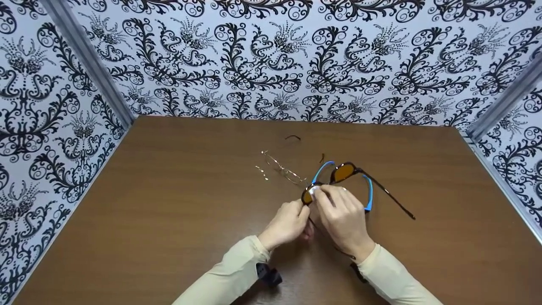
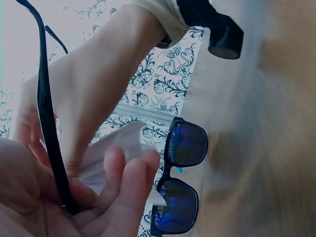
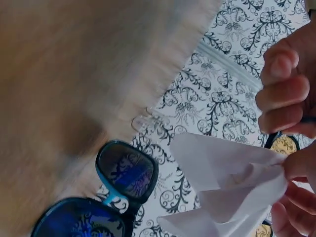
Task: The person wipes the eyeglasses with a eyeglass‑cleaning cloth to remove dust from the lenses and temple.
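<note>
Dark-framed sunglasses (image 1: pixel 344 173) with orange lenses are held up over the table, one temple reaching out to the right. My left hand (image 1: pixel 288 222) grips them at the near end, by the hinge; in the left wrist view the other dark temple (image 2: pixel 47 108) crosses its palm. Pinched in my right hand (image 1: pixel 344 214) is a white cloth (image 3: pixel 227 182), pressed against the near lens (image 1: pixel 308 195). Behind and below the hands, blue-and-black sunglasses (image 1: pixel 369 192) stand on the table, partly hidden. Their dark bluish lenses (image 2: pixel 180 205) show in both wrist views.
Thin gold-rimmed eyeglasses (image 1: pixel 292 176) lie just beyond the hands, with small gold glints (image 1: pixel 261 173) to their left. Two small dark curved pieces (image 1: pixel 293 137) appear farther back. Patterned walls (image 1: pixel 262 59) close off the brown table (image 1: pixel 178 190) at the back and sides.
</note>
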Demonstrator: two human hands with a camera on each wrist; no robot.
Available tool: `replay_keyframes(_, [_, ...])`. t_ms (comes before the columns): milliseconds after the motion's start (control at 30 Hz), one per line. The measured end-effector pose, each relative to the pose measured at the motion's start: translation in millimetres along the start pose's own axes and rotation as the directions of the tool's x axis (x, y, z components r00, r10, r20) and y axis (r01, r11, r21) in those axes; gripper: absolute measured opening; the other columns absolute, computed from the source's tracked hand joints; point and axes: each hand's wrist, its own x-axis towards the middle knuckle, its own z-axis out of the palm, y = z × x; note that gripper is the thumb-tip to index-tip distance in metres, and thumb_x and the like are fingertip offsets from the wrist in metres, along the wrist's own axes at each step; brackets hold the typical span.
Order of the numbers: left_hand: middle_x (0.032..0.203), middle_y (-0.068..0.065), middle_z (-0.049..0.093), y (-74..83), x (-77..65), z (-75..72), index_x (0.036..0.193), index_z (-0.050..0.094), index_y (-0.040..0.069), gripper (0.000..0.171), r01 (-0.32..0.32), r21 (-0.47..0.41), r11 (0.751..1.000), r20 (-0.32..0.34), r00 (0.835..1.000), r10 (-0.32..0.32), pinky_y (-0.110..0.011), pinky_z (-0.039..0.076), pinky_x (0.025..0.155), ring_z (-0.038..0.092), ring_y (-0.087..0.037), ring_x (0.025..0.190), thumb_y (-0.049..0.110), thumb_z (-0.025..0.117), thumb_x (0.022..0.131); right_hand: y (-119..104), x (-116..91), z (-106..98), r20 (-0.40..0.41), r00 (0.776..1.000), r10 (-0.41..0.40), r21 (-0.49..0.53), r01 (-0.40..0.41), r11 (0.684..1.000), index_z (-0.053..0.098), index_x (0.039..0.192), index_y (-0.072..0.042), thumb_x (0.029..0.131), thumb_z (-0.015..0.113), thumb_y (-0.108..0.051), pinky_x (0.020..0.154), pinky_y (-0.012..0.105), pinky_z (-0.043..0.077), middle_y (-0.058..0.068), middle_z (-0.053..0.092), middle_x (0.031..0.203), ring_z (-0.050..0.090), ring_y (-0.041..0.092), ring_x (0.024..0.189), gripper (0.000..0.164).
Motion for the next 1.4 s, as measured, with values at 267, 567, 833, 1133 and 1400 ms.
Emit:
replay_keyframes(267, [0.054, -0.006, 0.062, -2.0, 1.2, 1.4, 0.079, 0.056, 0.004, 0.022, 0.027, -0.003, 1.0, -0.006, 1.0, -0.027, -0.031, 0.053, 0.045, 0.061, -0.017, 0.043, 0.004, 0.041, 0.095, -1, 1, 4, -0.005, 1.0, -0.014, 0.072, 0.014, 0.997, 0.068, 0.087, 0.001, 0.093, 0.058, -0.008, 0.059, 0.039, 0.055, 0.013, 0.064, 0.085, 0.063, 0.027, 0.069, 0.015])
replay_keyframes(567, [0.057, -0.011, 0.064, -0.2, 0.1, 0.5, 0.082, 0.057, 0.003, 0.022, 0.008, -0.033, 0.999, 0.025, 1.0, -0.007, -0.041, 0.055, 0.05, 0.062, -0.018, 0.045, 0.002, 0.04, 0.096, 2, -11, 4, 0.001, 0.999, -0.036, 0.053, 0.036, 0.998, 0.069, 0.088, 0.001, 0.094, 0.055, -0.006, 0.059, 0.039, 0.055, 0.013, 0.064, 0.085, 0.063, 0.026, 0.07, 0.016])
replay_keyframes(833, [0.054, -0.006, 0.062, -0.2, -0.8, 4.5, 0.079, 0.056, 0.004, 0.022, 0.027, -0.011, 1.0, 0.022, 0.999, -0.026, -0.041, 0.055, 0.049, 0.06, -0.016, 0.043, 0.003, 0.041, 0.095, 2, -4, 2, -0.046, 0.999, -0.003, 0.09, 0.007, 0.996, 0.069, 0.088, 0.001, 0.093, 0.059, -0.008, 0.057, 0.037, 0.054, 0.012, 0.064, 0.086, 0.062, 0.026, 0.071, 0.015])
replay_keyframes(1133, [0.059, -0.017, 0.064, 0.2, 0.2, 0.1, 0.081, 0.059, 0.001, 0.024, -0.002, -0.056, 0.998, 0.002, 1.0, 0.002, -0.042, 0.055, 0.049, 0.062, -0.019, 0.044, 0.002, 0.04, 0.096, 6, -6, -2, 0.045, 0.999, -0.024, 0.147, 0.017, 0.989, 0.068, 0.089, -0.001, 0.095, 0.055, -0.01, 0.061, 0.038, 0.053, 0.01, 0.064, 0.087, 0.062, 0.025, 0.073, 0.017])
replay_keyframes(1400, [0.061, -0.021, 0.064, -5.4, -0.8, -0.3, 0.081, 0.056, 0.0, 0.023, 0.03, -0.094, 0.995, 0.009, 1.0, -0.029, -0.043, 0.055, 0.05, 0.058, -0.014, 0.043, 0.002, 0.039, 0.096, 13, -3, -12, 0.028, 0.998, 0.053, 0.163, -0.057, 0.985, 0.071, 0.09, -0.002, 0.095, 0.059, -0.014, 0.062, 0.036, 0.053, 0.008, 0.066, 0.087, 0.063, 0.024, 0.073, 0.018])
